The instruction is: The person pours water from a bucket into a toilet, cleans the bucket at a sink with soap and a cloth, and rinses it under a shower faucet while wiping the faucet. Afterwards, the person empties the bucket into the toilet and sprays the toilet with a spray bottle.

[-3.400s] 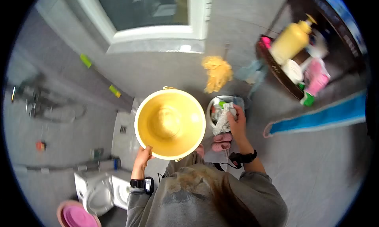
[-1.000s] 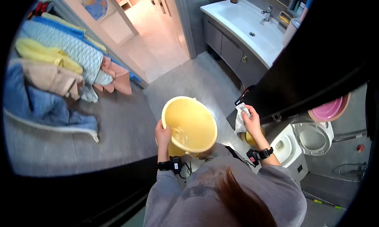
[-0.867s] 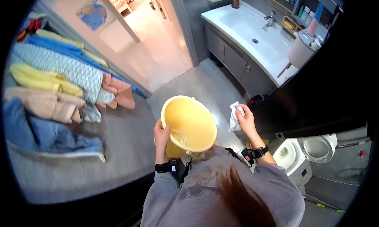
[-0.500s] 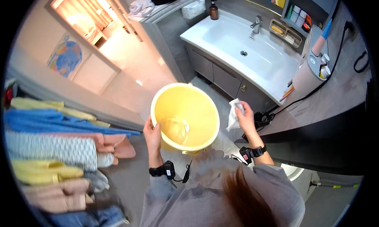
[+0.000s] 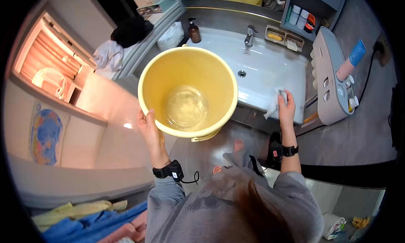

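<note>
Head view, I note: yellow bucket (image 5: pixel 187 91), left hand (image 5: pixel 150 131) gripping it, before the washbasin (image 5: pixel 263 67); pale cloth (image 5: pixel 273 109), pinched by right hand (image 5: pixel 287 109), near the washbasin's front edge; neither set down.

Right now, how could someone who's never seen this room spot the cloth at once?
Start at the wide white sink with the silver faucet. Over its near right part, the right hand holds the cloth. It's pale and crumpled, unlike the smooth sink behind it and the big yellow bucket in the left hand.
</note>
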Tool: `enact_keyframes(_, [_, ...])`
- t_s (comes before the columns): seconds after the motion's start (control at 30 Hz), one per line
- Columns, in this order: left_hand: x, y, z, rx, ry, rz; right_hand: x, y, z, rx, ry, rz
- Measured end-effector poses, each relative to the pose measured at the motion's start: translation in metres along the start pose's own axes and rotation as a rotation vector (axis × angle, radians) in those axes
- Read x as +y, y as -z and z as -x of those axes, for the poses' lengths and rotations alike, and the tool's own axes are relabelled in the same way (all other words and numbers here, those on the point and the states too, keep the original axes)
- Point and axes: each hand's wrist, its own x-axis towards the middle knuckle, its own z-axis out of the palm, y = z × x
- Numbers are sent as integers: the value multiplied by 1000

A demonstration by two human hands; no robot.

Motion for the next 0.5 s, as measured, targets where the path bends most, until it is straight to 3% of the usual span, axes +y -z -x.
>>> enact_keyframes(0.23, [-33, -106, -60, -46, -131, -89, 35, -52, -147, 45, 112, 66])
enact_keyframes(0.3, [-38, -137, -76, -43, -157, -135, 49, -64, -186, 44, 31, 74])
enact_keyframes(0.43, [-54, -194, -110, -9, -241, -271, 86, -100, -279, 50, 103, 282])
enact_keyframes(0.5, [-67, -206, -122, -28, -234, -440, 103, -120, -314, 91, 336, 496])
